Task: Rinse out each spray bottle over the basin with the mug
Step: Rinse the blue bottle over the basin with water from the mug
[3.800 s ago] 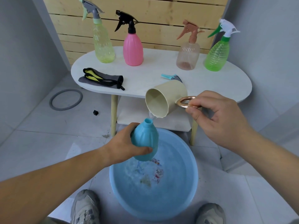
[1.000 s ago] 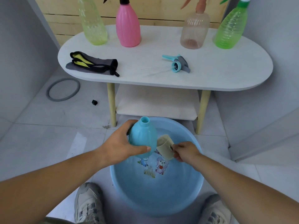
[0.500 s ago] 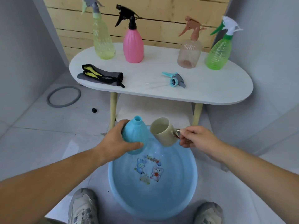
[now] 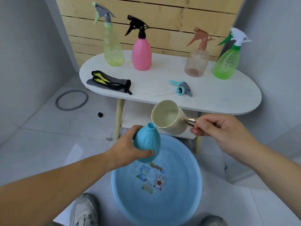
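Beside left hand (image 4: 127, 152) gripping blue bottle (image 4: 147, 142) over basin (image 4: 179, 203), right hand (image 4: 218, 129) is pinching mug (image 4: 169, 118) handle, tipping it at the neck; four capped bottles (image 4: 141, 54) beyond are likely still needing a rinse.

spray bottles x5: yellow bottle (image 4: 113, 48), pink bottle (image 4: 141, 53), peach bottle (image 4: 196, 62), green bottle (image 4: 225, 64), blue bottle (image 4: 147, 142). loose trigger head (image 4: 181, 88) x1, mug (image 4: 169, 118) x1, basin (image 4: 187, 160) x1, table (image 4: 219, 95) x1.
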